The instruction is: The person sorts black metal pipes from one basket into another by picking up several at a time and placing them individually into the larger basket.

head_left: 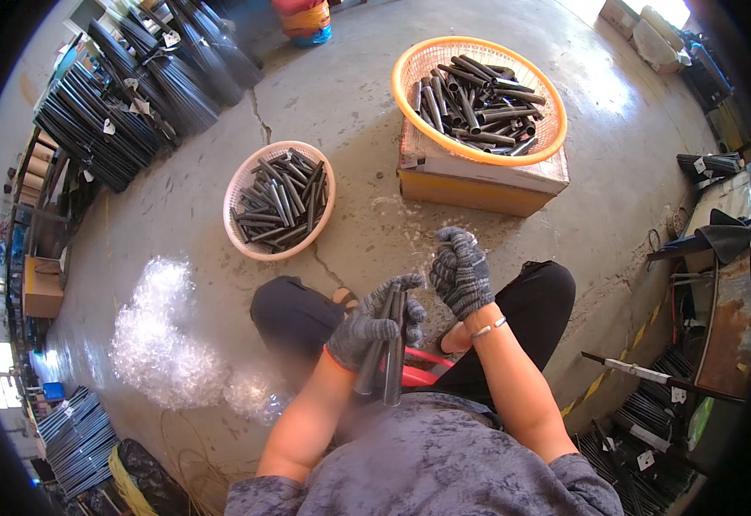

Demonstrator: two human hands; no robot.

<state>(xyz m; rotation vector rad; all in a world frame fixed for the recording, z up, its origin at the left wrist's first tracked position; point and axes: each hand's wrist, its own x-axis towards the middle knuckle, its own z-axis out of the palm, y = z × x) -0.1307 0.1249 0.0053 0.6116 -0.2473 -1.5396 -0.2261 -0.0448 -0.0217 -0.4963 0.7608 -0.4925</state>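
Seated behind the orange basket (478, 52) of tubes, the left hand (367, 327) is clamped on two dark metal tubes (386, 357) held upright over the lap, seemingly for inspection, while the right hand (461, 271) hovers just beside them, fingers loosely apart, holding nothing.

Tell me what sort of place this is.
Probably a small metalworking workshop or factory floor. Two baskets on a cracked concrete floor are filled with short dark metal tubes, and bundles of long dark rods are stacked at the edges.
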